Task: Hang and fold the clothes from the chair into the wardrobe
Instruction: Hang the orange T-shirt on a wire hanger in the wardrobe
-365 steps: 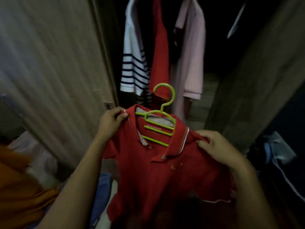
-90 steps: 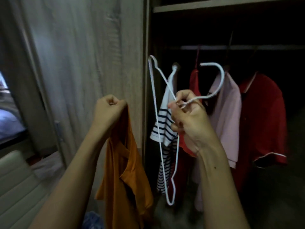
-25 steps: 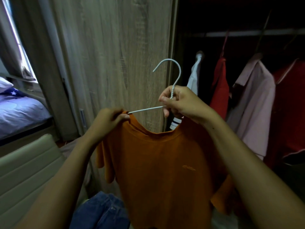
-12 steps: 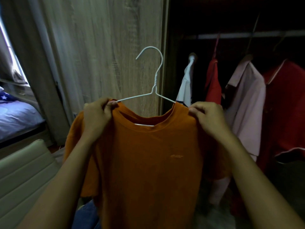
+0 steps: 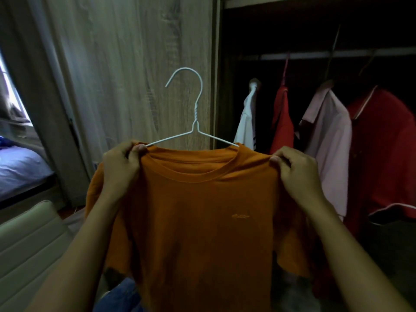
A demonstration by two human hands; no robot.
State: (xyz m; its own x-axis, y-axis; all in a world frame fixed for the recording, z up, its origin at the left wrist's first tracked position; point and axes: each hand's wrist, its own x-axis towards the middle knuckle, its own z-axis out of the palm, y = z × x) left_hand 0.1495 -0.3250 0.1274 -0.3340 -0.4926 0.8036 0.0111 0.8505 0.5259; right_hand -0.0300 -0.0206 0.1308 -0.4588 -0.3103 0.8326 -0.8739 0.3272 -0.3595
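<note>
An orange T-shirt hangs in front of me on a white wire hanger, whose hook rises above the collar. My left hand grips the shirt's left shoulder over the hanger arm. My right hand pinches the right shoulder. The open wardrobe is at the right, with a rail carrying a white striped shirt, a red shirt, a pink shirt and a red polo.
The wardrobe's wooden door stands right behind the hanger. A pale padded chair is at the lower left, with blue jeans below the shirt. A bed lies at the far left.
My right hand has left the hanger's neck and taken the shirt's right shoulder. The shirt now sits spread on both hanger arms, held slightly higher.
</note>
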